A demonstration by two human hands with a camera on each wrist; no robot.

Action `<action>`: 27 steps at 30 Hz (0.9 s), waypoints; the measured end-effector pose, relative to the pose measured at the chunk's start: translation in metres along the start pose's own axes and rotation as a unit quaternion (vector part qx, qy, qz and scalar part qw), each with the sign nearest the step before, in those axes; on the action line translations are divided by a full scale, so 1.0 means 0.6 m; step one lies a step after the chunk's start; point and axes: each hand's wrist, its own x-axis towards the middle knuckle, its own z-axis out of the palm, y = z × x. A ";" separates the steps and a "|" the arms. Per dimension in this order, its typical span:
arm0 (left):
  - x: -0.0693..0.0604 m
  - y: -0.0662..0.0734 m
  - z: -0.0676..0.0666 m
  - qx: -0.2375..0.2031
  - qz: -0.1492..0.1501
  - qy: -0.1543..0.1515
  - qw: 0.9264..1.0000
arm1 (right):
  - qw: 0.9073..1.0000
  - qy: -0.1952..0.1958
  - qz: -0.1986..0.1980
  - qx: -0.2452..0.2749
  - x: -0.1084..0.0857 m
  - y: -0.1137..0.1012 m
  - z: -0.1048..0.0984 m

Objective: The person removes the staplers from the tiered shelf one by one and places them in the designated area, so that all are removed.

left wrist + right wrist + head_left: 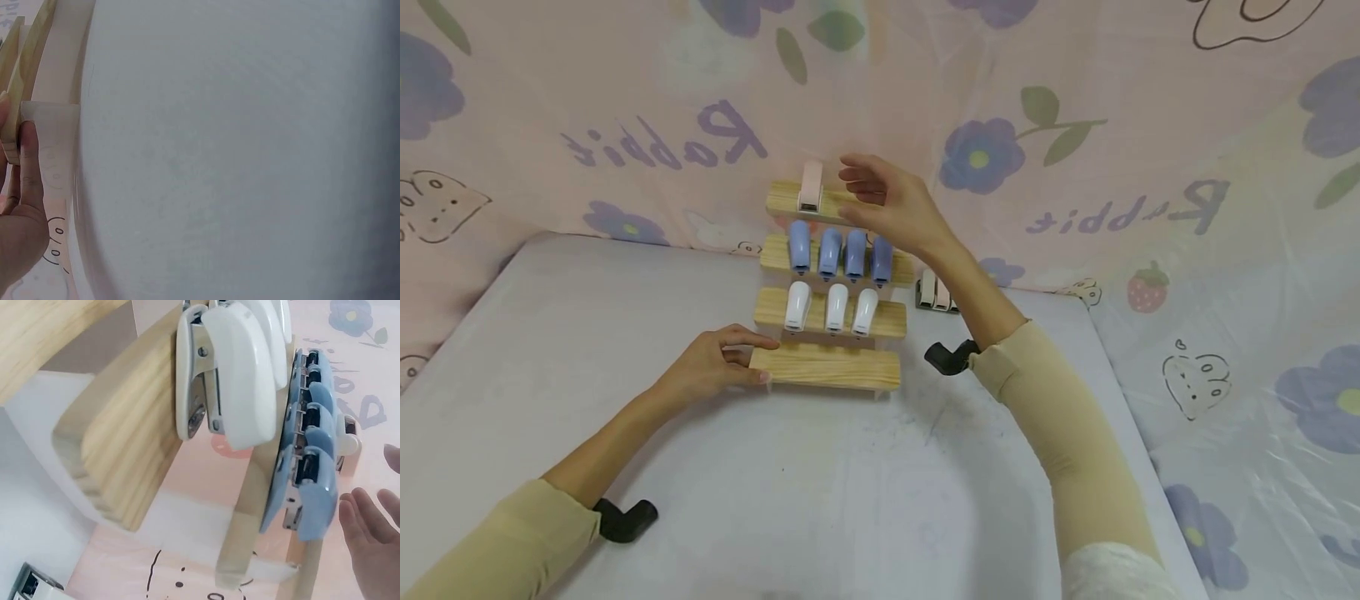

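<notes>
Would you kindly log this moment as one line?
left hand: grips bottom shelf | right hand: near pink stapler | four blue staplers: upper-middle shelf | three white staplers: lower-middle shelf

Mirror-reversed "Rabbit" lettering [657,143] shows 2 times on floral cloth [868,108].

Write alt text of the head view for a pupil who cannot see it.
A person's left hand grips the end of the lowest of four wooden shelves, and the right hand is beside a pink stapler on the top one. Four blue staplers sit on the second shelf down, three white staplers on the third.
</notes>
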 end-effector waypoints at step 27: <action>0.003 -0.008 -0.002 0.006 0.004 -0.005 1.000 | 0.998 -0.049 0.050 0.004 0.061 0.010 0.039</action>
